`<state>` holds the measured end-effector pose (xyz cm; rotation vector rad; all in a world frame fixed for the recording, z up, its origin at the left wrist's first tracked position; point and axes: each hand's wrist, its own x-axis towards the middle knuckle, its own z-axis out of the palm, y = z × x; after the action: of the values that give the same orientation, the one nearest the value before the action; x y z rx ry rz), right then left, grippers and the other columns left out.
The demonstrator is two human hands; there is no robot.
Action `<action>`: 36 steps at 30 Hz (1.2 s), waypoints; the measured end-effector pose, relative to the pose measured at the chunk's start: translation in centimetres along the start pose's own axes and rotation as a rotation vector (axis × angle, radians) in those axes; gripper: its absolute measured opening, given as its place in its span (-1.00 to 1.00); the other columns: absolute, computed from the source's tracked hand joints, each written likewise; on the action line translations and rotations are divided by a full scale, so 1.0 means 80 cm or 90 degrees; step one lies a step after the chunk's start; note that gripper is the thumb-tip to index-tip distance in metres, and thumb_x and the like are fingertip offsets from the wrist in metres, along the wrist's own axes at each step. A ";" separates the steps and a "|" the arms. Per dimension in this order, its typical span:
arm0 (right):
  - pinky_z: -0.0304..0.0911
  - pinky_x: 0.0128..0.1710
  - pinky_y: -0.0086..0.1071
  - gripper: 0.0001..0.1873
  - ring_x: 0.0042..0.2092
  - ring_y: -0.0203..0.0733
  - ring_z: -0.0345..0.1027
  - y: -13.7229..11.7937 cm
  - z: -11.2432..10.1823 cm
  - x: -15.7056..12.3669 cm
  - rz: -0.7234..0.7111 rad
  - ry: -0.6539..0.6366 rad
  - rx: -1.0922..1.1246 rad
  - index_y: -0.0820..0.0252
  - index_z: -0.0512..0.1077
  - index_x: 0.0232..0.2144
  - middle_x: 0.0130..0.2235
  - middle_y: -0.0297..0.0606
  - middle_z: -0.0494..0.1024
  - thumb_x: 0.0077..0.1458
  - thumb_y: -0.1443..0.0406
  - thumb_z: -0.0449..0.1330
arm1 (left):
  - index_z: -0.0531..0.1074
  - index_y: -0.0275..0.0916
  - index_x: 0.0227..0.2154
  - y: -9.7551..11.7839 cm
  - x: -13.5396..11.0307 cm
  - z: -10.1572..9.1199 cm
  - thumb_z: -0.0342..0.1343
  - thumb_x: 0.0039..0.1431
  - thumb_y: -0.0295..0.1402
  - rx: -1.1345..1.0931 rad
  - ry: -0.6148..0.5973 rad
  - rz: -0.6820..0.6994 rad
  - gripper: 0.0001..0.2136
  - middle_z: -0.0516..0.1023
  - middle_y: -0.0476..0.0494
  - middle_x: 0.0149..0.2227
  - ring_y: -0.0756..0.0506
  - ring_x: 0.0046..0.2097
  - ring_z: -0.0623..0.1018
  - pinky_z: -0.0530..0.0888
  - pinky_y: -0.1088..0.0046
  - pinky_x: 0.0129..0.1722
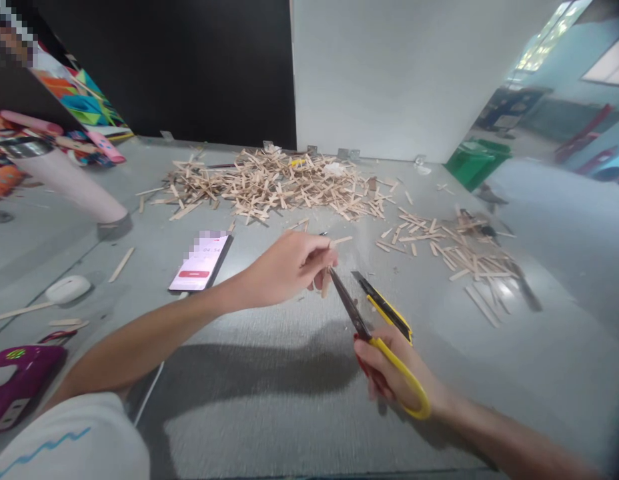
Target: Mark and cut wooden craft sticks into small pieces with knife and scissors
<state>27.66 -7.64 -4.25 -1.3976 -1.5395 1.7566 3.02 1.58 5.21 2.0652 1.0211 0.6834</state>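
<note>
My left hand (294,267), in the middle of the view, pinches a thin wooden stick (342,241) whose pale end juts out to the right of the fingers. Below the same fingers hangs another bit of pale wood (325,285); I cannot tell whether both belong to one piece. In my right hand (397,367) is a pair of scissors (350,303) with yellow and red handles. Their blades point up and left, with the tips at my left fingertips. A yellow and black box cutter (387,308) lies on the table just beyond the scissors.
A heap of wooden sticks (284,190) spreads along the back panel, with more sticks (439,240) to the right. On the left are a phone (200,261), a pink bottle (69,180), a white earbud case (68,289) and a purple power strip (27,377). A green bin (477,163) stands beyond.
</note>
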 end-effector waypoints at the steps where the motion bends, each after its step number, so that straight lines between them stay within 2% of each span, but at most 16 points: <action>1: 0.09 -0.73 -0.54 -0.25 -0.72 -0.38 0.19 0.000 0.000 0.000 -0.003 -0.001 0.003 0.10 0.22 -0.65 -0.74 -0.49 0.21 0.17 -0.35 0.21 | 0.47 -0.22 -0.34 0.002 0.000 -0.001 -0.01 0.55 -0.33 -0.015 -0.001 -0.005 -0.71 0.68 -0.03 -0.49 0.00 -0.47 0.59 0.48 0.51 -0.41; 8: 0.09 -0.72 -0.52 -0.29 -0.73 -0.39 0.14 0.000 0.003 -0.001 0.003 0.011 -0.004 0.09 0.22 -0.63 -0.75 -0.48 0.22 0.15 -0.31 0.25 | 0.48 -0.22 -0.36 0.009 -0.002 -0.003 0.02 0.53 -0.35 0.016 0.022 0.018 -0.72 0.67 -0.03 -0.51 0.01 -0.47 0.58 0.46 0.55 -0.44; 11: 0.05 -0.71 -0.53 -0.26 -0.71 -0.39 0.16 0.001 0.004 -0.003 -0.014 0.005 -0.003 0.10 0.27 -0.60 -0.72 -0.42 0.30 0.14 -0.38 0.17 | 0.48 -0.22 -0.35 0.011 -0.004 -0.003 0.02 0.53 -0.38 0.010 0.029 0.026 -0.73 0.67 -0.02 -0.50 0.02 -0.47 0.60 0.49 0.57 -0.43; 13: 0.09 -0.68 -0.52 -0.23 -0.68 -0.38 0.20 0.001 0.005 -0.004 -0.044 0.004 0.004 0.11 0.30 -0.58 -0.70 -0.40 0.33 0.12 -0.43 0.14 | 0.48 -0.21 -0.34 0.012 -0.005 -0.003 0.01 0.54 -0.38 -0.001 0.027 0.029 -0.73 0.67 -0.02 -0.50 0.01 -0.48 0.61 0.50 0.57 -0.44; 15: 0.12 -0.67 -0.52 -0.22 -0.68 -0.38 0.20 0.000 0.006 -0.005 -0.056 0.011 0.007 0.11 0.29 -0.58 -0.71 -0.41 0.31 0.10 -0.43 0.15 | 0.47 -0.21 -0.33 0.013 -0.005 -0.002 -0.01 0.55 -0.37 -0.007 0.020 0.028 -0.72 0.68 -0.03 -0.49 0.01 -0.48 0.62 0.51 0.56 -0.44; 20: 0.00 -0.72 -0.53 -0.28 -0.73 -0.41 0.11 -0.003 0.009 -0.004 -0.008 0.004 0.015 0.10 0.27 -0.62 -0.74 -0.45 0.26 0.14 -0.35 0.16 | 0.47 -0.21 -0.34 0.011 -0.006 -0.002 -0.05 0.59 -0.30 0.016 0.022 0.067 -0.67 0.69 -0.04 -0.47 0.00 -0.46 0.63 0.50 0.54 -0.39; 25: 0.07 -0.72 -0.54 -0.31 -0.73 -0.41 0.14 -0.003 0.009 -0.003 -0.014 0.005 0.022 0.09 0.24 -0.64 -0.74 -0.45 0.26 0.19 -0.29 0.17 | 0.46 -0.22 -0.34 0.012 -0.008 -0.001 -0.07 0.60 -0.32 0.024 0.011 0.069 -0.67 0.69 -0.04 -0.45 0.01 -0.44 0.61 0.50 0.52 -0.36; 31: 0.19 -0.70 -0.53 -0.28 -0.73 -0.40 0.15 0.000 0.011 -0.004 -0.025 0.021 0.016 0.08 0.22 -0.66 -0.75 -0.49 0.18 0.20 -0.30 0.19 | 0.46 -0.22 -0.34 0.014 -0.010 0.003 -0.05 0.61 -0.32 0.043 0.010 0.064 -0.66 0.69 0.00 -0.44 0.03 -0.42 0.60 0.48 0.54 -0.33; 36: 0.14 -0.72 -0.53 -0.26 -0.74 -0.40 0.12 0.003 0.013 -0.004 -0.045 0.032 -0.004 0.07 0.18 -0.68 -0.76 -0.47 0.19 0.22 -0.30 0.16 | 0.45 -0.22 -0.34 0.014 -0.010 0.001 -0.04 0.60 -0.32 0.021 0.028 0.045 -0.68 0.69 -0.02 -0.46 0.02 -0.46 0.62 0.50 0.53 -0.38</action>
<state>26.99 -8.44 -4.49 -1.3620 -1.5496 1.6651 3.14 0.39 5.92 2.1320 0.9941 0.7557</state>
